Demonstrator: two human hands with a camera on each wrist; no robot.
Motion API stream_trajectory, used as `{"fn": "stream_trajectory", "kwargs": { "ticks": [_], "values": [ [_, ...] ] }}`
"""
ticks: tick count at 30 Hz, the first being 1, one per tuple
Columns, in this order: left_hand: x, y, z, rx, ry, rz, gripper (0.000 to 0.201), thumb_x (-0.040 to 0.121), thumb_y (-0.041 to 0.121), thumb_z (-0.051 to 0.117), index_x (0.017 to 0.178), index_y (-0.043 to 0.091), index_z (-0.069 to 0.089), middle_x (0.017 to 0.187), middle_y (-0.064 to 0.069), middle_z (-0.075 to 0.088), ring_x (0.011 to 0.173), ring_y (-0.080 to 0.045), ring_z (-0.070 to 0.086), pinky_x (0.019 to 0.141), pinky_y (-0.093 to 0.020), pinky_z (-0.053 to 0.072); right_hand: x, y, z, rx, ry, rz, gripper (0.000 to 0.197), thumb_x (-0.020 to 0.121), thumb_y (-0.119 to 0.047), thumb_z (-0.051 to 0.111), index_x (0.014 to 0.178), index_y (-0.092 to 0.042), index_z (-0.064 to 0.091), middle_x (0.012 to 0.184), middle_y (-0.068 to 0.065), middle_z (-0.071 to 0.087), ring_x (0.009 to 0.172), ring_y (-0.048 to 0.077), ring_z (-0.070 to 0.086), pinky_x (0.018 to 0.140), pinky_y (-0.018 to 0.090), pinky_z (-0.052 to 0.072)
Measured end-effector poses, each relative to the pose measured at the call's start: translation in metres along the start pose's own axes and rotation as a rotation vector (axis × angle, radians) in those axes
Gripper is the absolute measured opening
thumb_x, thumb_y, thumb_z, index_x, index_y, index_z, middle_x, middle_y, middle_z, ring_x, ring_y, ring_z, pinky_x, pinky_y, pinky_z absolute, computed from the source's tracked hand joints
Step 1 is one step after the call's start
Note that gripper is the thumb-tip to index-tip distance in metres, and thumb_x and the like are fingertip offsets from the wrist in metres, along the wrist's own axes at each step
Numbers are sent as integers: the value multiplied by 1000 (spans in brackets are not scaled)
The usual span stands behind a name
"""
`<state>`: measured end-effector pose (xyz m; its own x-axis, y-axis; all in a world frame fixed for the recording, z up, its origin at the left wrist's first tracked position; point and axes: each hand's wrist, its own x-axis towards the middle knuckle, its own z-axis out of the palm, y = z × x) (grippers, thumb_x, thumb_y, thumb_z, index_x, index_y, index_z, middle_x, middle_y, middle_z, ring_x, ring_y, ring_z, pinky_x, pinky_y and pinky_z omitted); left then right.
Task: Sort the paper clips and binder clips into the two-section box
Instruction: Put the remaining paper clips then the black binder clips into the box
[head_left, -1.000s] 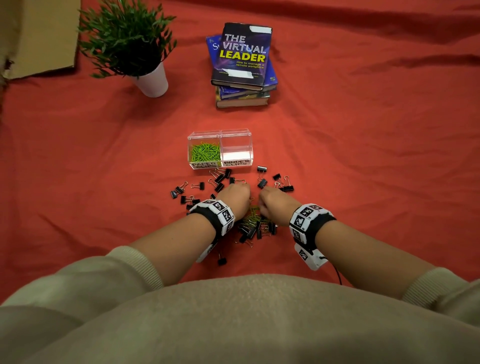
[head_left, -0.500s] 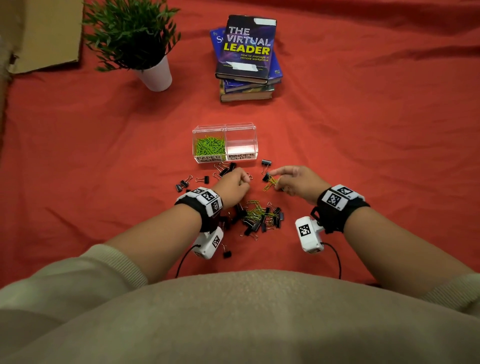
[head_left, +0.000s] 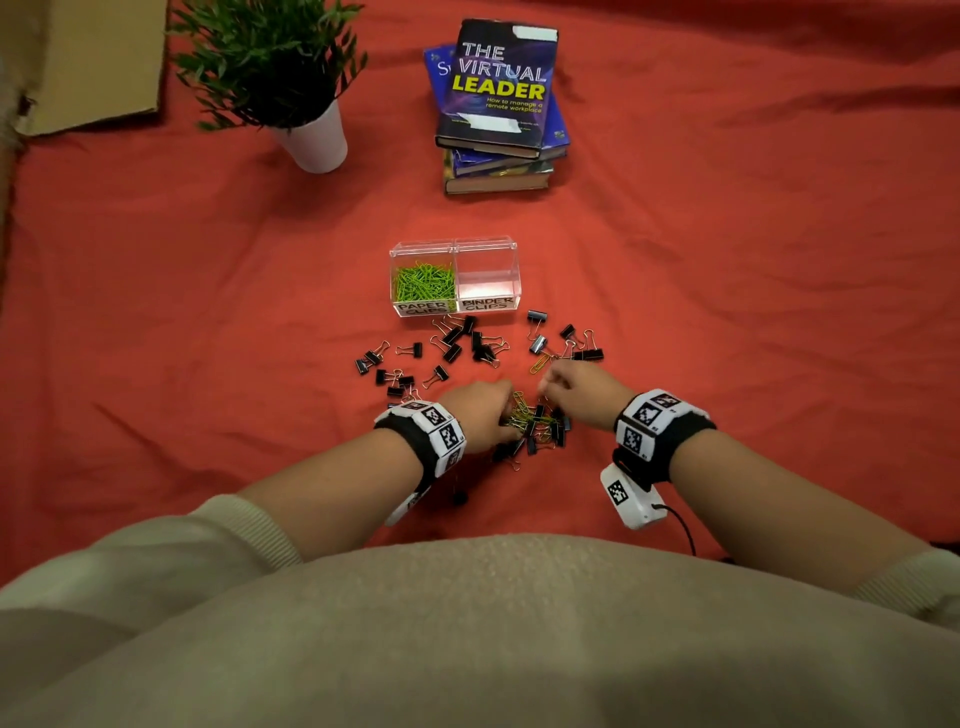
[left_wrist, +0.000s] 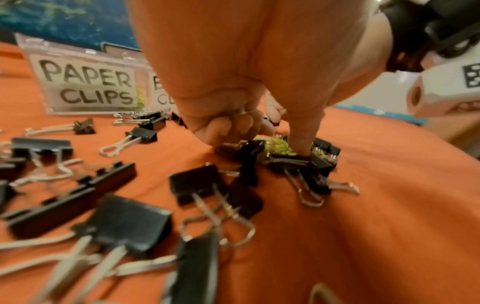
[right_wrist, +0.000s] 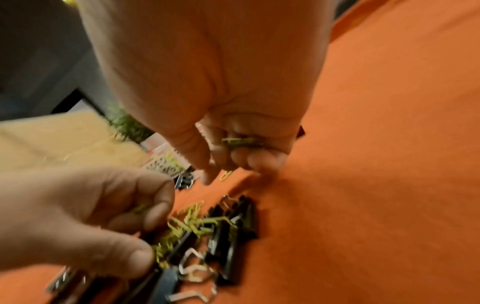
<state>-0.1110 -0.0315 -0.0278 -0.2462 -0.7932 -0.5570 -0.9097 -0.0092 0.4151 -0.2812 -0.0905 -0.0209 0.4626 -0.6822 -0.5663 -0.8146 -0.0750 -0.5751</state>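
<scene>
Head view: the clear box (head_left: 453, 244) sits on the red cloth (head_left: 727, 312); its left section holds green paper clips (head_left: 423, 283). Near the box, binder clips (head_left: 452, 338) lie scattered. Both hands dig in the mixed pile (head_left: 535, 426).

Left wrist view: the left hand (left_wrist: 233, 86) curls round paper clips.

Right wrist view: the right hand (right_wrist: 221, 92) grips green paper clips.

Plant (head_left: 311, 135), book stack (head_left: 498, 104), cardboard (head_left: 88, 62).
</scene>
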Motion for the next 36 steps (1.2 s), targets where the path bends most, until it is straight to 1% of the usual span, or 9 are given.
{"fn": "stream_trajectory", "kwargs": {
  "ticks": [4, 10, 14, 19, 21, 25, 29, 33, 36],
  "values": [
    [-6, -12, -5, 7, -40, -1, 40, 77, 43, 72, 93, 18, 45, 84, 4, 51, 76, -17, 49, 63, -28, 36, 1, 6, 9, -149, -15, -23, 11, 86, -21, 62, 91, -16, 53, 79, -4, 57, 77, 17, 56, 64, 28, 41],
    [-10, -21, -11, 13, -37, -8, 42, 72, 41, 76, 92, 21, 45, 86, 3, 55, 77, -20, 53, 62, -28, 41, 4, 17, -6, -132, 111, 38, 11, 82, -11, 56, 90, -18, 53, 87, -1, 60, 81, 21, 58, 73, 32, 48],
    [-5, -10, -9, 29, 46, 46, 32, 79, 31, 69, 100, 19, 48, 97, -1, 61, 89, -24, 59, 70, -32, 47, 3, 6, 1, -170, 98, -41, 17, 82, -26, 64, 94, -18, 56, 86, 0, 62, 81, 20, 60, 71, 32, 49],
    [0, -14, -5, 68, 62, 43, 40, 80, 32, 69, 108, 15, 48, 108, -7, 62, 97, -28, 59, 79, -38, 49, 1, -7, 25, -376, 50, -52, 45, 75, -50, 67, 100, -16, 53, 93, 4, 62, 86, 23, 59, 68, 33, 47],
    [0, -17, -3, 83, 68, 53, 40, 81, 33, 68, 110, 14, 48, 109, -8, 61, 98, -28, 59, 79, -39, 49, 2, -8, 33, -446, 45, -49, 52, 74, -52, 68, 104, -13, 50, 96, 7, 61, 90, 26, 59, 68, 34, 47],
    [0, -14, -1, 177, 98, 64, 32, 87, 33, 61, 107, 11, 48, 108, -11, 59, 100, -31, 57, 80, -41, 49, 3, -11, 37, -487, 24, -54, 37, 83, -38, 59, 105, -9, 51, 105, 12, 61, 97, 30, 59, 71, 35, 47],
    [-1, -13, 2, 231, 118, 63, 28, 91, 31, 54, 108, 9, 50, 112, -12, 59, 106, -31, 56, 85, -41, 47, 2, -17, 37, -481, -34, -43, 27, 85, -30, 55, 101, -9, 55, 102, 13, 63, 93, 31, 61, 71, 37, 49],
    [-1, -14, 3, 237, 100, 52, 28, 92, 31, 50, 108, 8, 50, 112, -13, 59, 105, -32, 56, 86, -42, 48, 1, -14, 31, -268, -42, -14, 16, 83, -20, 56, 90, -6, 62, 90, 12, 65, 83, 28, 62, 69, 35, 49],
    [-3, -17, 2, 231, 92, 65, 27, 93, 30, 49, 108, 7, 50, 111, -13, 59, 104, -32, 56, 84, -40, 45, 2, -9, 26, -76, -16, 10, 10, 82, -15, 57, 82, -7, 63, 73, 6, 63, 65, 20, 58, 60, 31, 47]
  ]
}}
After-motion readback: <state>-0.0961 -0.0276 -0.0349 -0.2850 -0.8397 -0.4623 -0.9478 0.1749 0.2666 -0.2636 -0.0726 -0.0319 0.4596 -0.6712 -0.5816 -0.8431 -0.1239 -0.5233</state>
